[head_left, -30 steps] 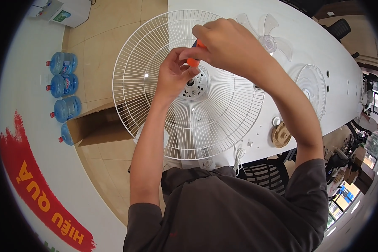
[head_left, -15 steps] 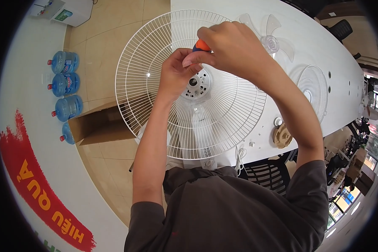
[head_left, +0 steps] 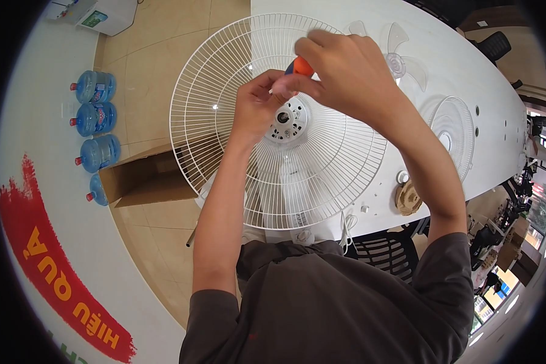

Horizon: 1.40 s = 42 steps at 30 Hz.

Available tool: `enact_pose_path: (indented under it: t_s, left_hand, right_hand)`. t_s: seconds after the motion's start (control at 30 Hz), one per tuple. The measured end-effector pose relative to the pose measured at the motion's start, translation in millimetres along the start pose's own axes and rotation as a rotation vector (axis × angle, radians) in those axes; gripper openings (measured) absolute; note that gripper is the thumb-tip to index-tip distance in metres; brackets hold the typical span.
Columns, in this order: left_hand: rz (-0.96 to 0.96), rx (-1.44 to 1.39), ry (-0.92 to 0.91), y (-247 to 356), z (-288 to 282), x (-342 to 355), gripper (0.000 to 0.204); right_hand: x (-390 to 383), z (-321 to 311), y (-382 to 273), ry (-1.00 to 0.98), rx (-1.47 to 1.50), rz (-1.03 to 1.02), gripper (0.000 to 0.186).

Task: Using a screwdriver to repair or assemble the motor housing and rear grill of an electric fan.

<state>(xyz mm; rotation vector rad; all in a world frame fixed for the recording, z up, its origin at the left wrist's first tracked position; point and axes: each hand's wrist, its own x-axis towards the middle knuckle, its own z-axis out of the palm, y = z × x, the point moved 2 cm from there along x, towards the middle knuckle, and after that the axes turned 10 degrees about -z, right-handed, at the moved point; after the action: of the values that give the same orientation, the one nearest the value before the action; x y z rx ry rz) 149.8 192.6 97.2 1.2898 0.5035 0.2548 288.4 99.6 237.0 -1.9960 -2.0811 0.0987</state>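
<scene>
The white wire fan guard (head_left: 273,121) is the landmark; it stands tilted at the near edge of the long white table (head_left: 467,79), just in front of the person's chest. Over its centre hub (head_left: 290,120) the left hand (head_left: 257,109) pinches with closed fingers at the tip of a screwdriver, and I cannot tell if it holds a screw. Just right of the hub, the right hand (head_left: 345,79) is closed in a firm grip around the orange-handled screwdriver (head_left: 300,65). The guard looks light but springy; its thin wires probably bend easily, so it is better to hold it by the hub or the outer ring. Right of the guard lie a small round wooden piece (head_left: 408,197) and a second wire guard (head_left: 452,136); beyond it lies a clear fan blade (head_left: 397,57). Left of the guard, on the floor, are a cardboard box (head_left: 145,179) and blue water bottles (head_left: 94,118).
</scene>
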Motion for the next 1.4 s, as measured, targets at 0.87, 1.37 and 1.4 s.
enact_pose_path:
  t_s: [0.87, 1.37, 1.4]
  left_hand:
    - [0.013, -0.044, 0.028, 10, 4, -6, 0.036]
    - [-0.17, -0.059, -0.002, 8, 3, -7, 0.03]
    - [-0.144, -0.087, -0.029, 4, -1, -5, 0.03]
  right_hand:
    - [3, -1, -14, -0.367, -0.044, 0.215, 0.033]
    - [-5, 1, -14, -0.117, -0.007, 0.094, 0.026]
    - [-7, -2, -15, 0.052, 0.086, -0.048, 0.024]
